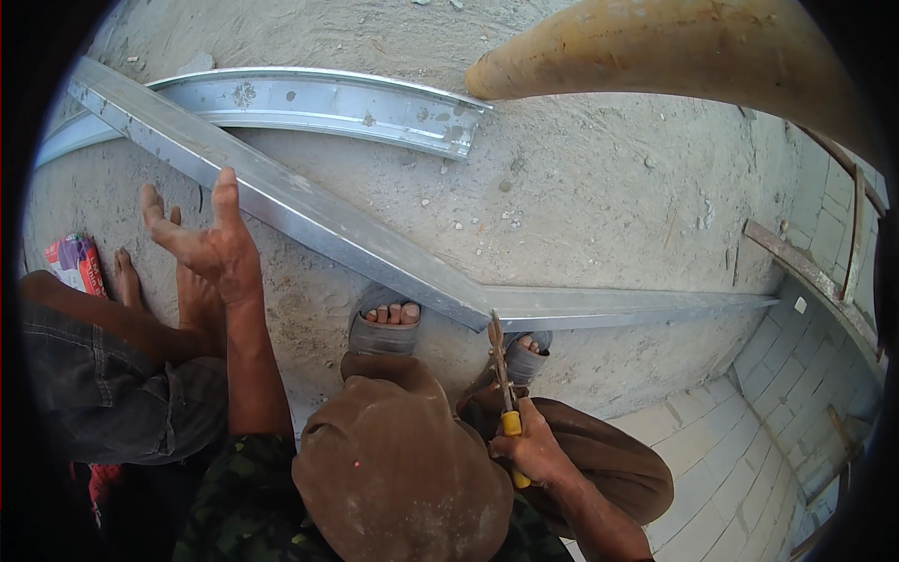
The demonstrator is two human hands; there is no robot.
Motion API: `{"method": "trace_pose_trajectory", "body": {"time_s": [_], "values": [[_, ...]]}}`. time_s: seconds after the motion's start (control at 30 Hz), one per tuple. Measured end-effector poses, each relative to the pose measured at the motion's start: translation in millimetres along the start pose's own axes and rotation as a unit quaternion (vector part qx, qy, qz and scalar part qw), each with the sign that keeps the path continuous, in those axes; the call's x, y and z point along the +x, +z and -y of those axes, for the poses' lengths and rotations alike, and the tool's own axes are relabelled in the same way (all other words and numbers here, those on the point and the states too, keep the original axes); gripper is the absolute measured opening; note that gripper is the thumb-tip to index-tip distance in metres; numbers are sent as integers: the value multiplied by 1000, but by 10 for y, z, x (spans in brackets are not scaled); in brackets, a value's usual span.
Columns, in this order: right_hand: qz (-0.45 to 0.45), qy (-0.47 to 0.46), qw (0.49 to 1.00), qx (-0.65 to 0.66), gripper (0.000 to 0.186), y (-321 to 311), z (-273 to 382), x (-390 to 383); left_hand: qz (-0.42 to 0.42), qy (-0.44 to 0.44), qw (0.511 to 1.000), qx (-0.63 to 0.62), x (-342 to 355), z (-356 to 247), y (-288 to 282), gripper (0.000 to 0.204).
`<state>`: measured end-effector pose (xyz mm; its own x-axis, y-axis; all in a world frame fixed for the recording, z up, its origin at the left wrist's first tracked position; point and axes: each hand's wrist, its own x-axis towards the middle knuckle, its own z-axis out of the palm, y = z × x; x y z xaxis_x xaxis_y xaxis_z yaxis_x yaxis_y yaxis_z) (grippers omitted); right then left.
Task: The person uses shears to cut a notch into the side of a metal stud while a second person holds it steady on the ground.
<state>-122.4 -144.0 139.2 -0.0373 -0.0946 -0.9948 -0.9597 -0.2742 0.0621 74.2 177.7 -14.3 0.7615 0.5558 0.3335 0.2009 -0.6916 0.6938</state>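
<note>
While the right hand (pixel 532 448) grasps one pair of snips (pixel 502 370) by the yellow handles, fingers wrapped round them, the left hand (pixel 213 245) is released, raised palm inward with its fingers spread and parted. The snips point away from the person, their tip at the corner where two straight stretches of metal meet; whether the tip touches I cannot tell. Of these two stretches, the longer channel (pixel 309 211) slants from the upper left down to the corner, and the shorter channel (pixel 627 307) runs off to the right; whether they are one bent piece or two is unclear. Behind the left hand, the longer stretch crosses over one more channel (pixel 328 108), which lies with its hollow side showing on the dusty ground (pixel 599 197). Two sandals (pixel 379 339), one on each of the person's feet, stand just on the near side of the corner, below two bent knees in brown trousers (pixel 599 459). At the left sits one co-worker in dark trousers (pixel 112 384), with two bare feet near one red bag (pixel 86 267). One thick yellowish post (pixel 674 51) fills the upper right, and one block wall (pixel 787 365) stands at the right edge.
</note>
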Motion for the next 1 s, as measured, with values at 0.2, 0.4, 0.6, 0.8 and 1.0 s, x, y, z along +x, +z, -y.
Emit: {"method": "trace_pose_trajectory", "body": {"time_s": [0.2, 0.4, 0.6, 0.8, 1.0], "values": [[25, 17, 1000, -7, 47, -64, 111, -99, 427, 283, 856, -73, -911, -684, -76, 39], [95, 69, 992, 35, 38, -295, 442, -342, 547, 352, 759, -28, -995, -717, -155, 58], [116, 134, 982, 60, 46, -410, 722, -464, 623, 385, 680, -18, -870, -862, -79, 47], [144, 153, 975, 69, 48, -487, 805, -417, 607, 488, 627, -15, -1226, -979, 147, 14], [169, 172, 967, 87, 54, -490, 907, -398, 578, 508, 637, -46, -1234, -917, 147, 14]]}}
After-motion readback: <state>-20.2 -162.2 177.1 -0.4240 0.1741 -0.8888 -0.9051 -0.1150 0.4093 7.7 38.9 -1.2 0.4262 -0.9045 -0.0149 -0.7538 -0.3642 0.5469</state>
